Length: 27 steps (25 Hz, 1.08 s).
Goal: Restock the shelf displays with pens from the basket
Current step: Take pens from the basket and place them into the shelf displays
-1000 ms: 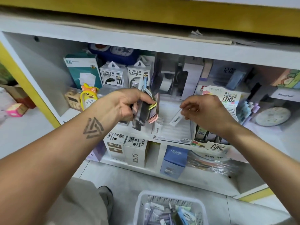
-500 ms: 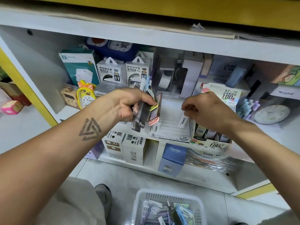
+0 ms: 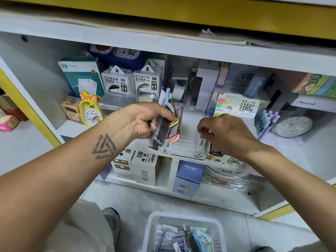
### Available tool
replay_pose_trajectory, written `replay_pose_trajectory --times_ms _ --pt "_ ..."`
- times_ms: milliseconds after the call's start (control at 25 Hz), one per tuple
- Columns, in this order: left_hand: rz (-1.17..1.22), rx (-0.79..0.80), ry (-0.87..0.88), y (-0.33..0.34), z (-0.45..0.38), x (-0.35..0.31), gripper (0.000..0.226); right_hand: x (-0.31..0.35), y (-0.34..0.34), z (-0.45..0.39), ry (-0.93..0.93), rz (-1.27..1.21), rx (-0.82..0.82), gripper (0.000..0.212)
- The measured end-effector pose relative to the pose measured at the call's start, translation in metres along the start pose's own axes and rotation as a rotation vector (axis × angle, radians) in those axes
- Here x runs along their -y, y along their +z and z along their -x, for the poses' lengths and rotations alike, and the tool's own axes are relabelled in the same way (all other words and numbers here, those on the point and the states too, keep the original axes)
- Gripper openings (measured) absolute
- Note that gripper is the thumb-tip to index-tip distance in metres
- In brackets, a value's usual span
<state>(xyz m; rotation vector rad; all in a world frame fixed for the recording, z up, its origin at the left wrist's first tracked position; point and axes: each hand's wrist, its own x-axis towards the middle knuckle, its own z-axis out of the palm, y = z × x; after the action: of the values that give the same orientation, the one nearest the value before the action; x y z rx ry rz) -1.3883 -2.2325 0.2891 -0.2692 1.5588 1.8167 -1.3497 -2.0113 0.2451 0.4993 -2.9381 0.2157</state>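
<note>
At the white shelf (image 3: 181,51), my left hand (image 3: 143,120) grips a bundle of flat packaged pens (image 3: 164,122), kept upright as ready stock. My right hand (image 3: 225,132) pinches one small white pack (image 3: 202,142), lowering it into the clear ribbed display tray (image 3: 187,140), evidently to fill a slot. Below, the white plastic mesh basket (image 3: 154,226) on the floor holds the remaining pens.

1. The left hand (image 3: 143,120) is raised, fingers and thumb curled in a grip, its forearm tattooed.
2. The right hand (image 3: 227,135) is beside it, palm down, fingertips (image 3: 201,128) pinched together.
</note>
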Motion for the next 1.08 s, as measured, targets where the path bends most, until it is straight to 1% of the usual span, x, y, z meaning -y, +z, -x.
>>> replay_pose_trajectory --times_ms 120,200,280,360,440,480,520,560,600,640,680,720,760,800,840,880,960,1000,1080 --pt "0.014 0.006 0.006 -0.001 -0.001 0.000 0.042 0.000 0.003 -0.002 -0.022 0.002 -0.081 0.003" --pt "0.019 0.012 0.012 -0.002 -0.002 0.000 0.047 0.000 0.003 -0.002 -0.030 -0.013 -0.083 0.003" --pt "0.005 -0.001 0.011 -0.003 -0.004 0.001 0.043 -0.001 0.004 0.000 -0.026 -0.003 -0.029 0.003" --pt "-0.022 -0.016 0.009 -0.003 -0.005 0.002 0.032 -0.001 0.008 0.003 -0.019 0.074 0.033 0.006" --pt "-0.051 -0.029 0.009 -0.002 -0.007 0.003 0.025 -0.001 0.010 0.002 -0.046 0.141 0.039 0.015" --pt "-0.050 -0.027 0.005 -0.001 -0.008 0.004 0.023 0.001 0.008 0.002 -0.043 0.115 0.016 0.016" --pt "-0.048 -0.018 0.001 0.001 -0.010 0.005 0.022 0.002 0.003 0.000 0.005 0.006 -0.025 0.016" --pt "-0.051 -0.016 0.002 0.003 -0.011 0.006 0.021 0.003 -0.003 -0.001 0.097 -0.202 -0.065 0.014" --pt "-0.052 -0.015 0.006 0.005 -0.014 0.008 0.021 0.005 -0.009 -0.003 0.208 -0.493 -0.071 0.015" --pt "-0.048 -0.011 0.011 0.009 -0.015 0.009 0.020 0.010 -0.016 -0.002 0.307 -0.801 -0.005 0.020" --pt "-0.041 -0.006 0.019 0.013 -0.016 0.010 0.017 0.016 -0.020 -0.001 0.367 -1.039 0.098 0.031" --pt "-0.040 -0.008 0.041 0.017 -0.017 0.011 0.012 0.021 -0.020 0.000 0.394 -1.173 0.199 0.040" --pt "-0.036 -0.013 0.067 0.020 -0.018 0.011 0.016 0.026 -0.020 0.002 0.394 -1.235 0.266 0.045" --pt "-0.034 -0.018 0.086 0.023 -0.020 0.011 0.028 0.031 -0.019 0.004 0.386 -1.264 0.280 0.044" --pt "-0.028 -0.023 0.105 0.027 -0.022 0.010 0.037 0.033 -0.018 0.004 0.408 -1.270 0.246 0.040" --pt "-0.027 -0.024 0.122 0.031 -0.023 0.009 0.040 0.031 -0.017 0.003 0.446 -1.254 0.184 0.036" --pt "-0.035 -0.020 0.149 0.038 -0.024 0.007 0.035 0.023 -0.020 0.005 0.469 -1.120 0.072 0.030" --pt "-0.034 -0.021 0.167 0.041 -0.026 0.007 0.035 0.018 -0.023 0.006 0.457 -1.027 0.044 0.029" --pt "-0.039 -0.012 0.190 0.048 -0.030 0.008 0.041 0.003 -0.029 0.010 0.429 -0.835 -0.021 0.027"
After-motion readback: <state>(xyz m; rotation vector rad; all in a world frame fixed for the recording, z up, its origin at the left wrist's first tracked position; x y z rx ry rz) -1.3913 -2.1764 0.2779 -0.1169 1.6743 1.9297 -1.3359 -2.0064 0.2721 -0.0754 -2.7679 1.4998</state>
